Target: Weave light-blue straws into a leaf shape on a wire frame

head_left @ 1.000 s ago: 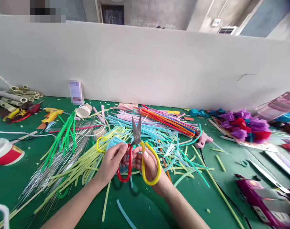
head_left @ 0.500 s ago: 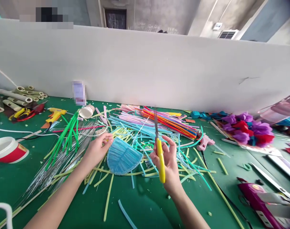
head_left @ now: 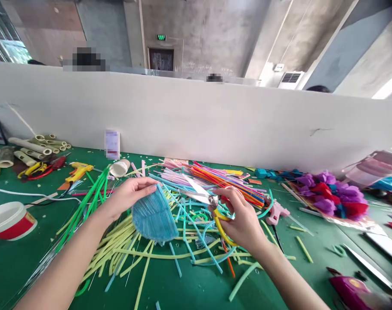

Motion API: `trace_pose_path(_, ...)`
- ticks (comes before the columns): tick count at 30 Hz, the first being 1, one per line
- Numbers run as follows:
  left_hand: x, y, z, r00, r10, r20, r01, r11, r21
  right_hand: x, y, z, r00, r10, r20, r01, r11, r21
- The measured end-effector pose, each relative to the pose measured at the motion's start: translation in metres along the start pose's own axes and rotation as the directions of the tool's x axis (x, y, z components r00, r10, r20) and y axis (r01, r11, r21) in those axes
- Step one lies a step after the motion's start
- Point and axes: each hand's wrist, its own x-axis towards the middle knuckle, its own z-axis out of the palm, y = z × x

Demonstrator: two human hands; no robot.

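Note:
My left hand [head_left: 139,189] pinches the upper corner of a blue fan-shaped piece [head_left: 155,217], which looks made of pipe cleaners set side by side. In my right hand [head_left: 239,213] is a pair of yellow-handled scissors [head_left: 212,201]. Their blades are spread and point left towards the blue piece, apart from it. Loose yellow-green pipe cleaners [head_left: 118,241] lie below and beside the piece. Blue and teal ones [head_left: 186,232] are scattered between my two hands. Behind the scissors rests a bundle of orange and red pipe cleaners [head_left: 223,183].
On the left stand a red-and-white paper cup [head_left: 11,221], a yellow glue gun [head_left: 78,171], pliers [head_left: 42,168] and bamboo pieces [head_left: 42,146]. To the right are a pink glue gun [head_left: 276,212], purple and red paper flowers [head_left: 334,193] and a metal blade [head_left: 371,267]. A white partition [head_left: 189,120] closes the back.
The scissors have swung from upright to pointing left, and their blades have spread. The blue piece has turned, with my left hand now gripping its corner. The view has tilted up.

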Motion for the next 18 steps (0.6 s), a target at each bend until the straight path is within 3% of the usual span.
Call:
trace_pose_path(4, 0.013, 0.026, -0.01, 0.996, 0.008, 0.087, -0.009, 1.0, 0.004, 0.017, 0.005, -0.014, 0.977, -0.195, 0.083, 0.21, 0.936, -0.281)
trace_pose_path(9, 0.046, 0.031, -0.006, 0.974, 0.037, 0.223, -0.049, 0.997, 0.052, 0.017, 0.013, -0.031, 0.957, -0.267, 0.113, 0.289, 0.842, -0.456)
trace_pose_path(14, 0.069, 0.026, -0.015, 0.978, 0.04, 0.205, -0.059, 0.994, 0.088, 0.017, 0.03, -0.047, 0.976, -0.17, -0.138, 0.071, 0.841, -0.537)
trace_pose_path(18, 0.068, 0.026, -0.021, 0.994, 0.041, 0.104, -0.052, 0.993, 0.108, 0.027, 0.038, -0.051, 0.945, -0.034, -0.327, -0.136, 0.865, -0.483)
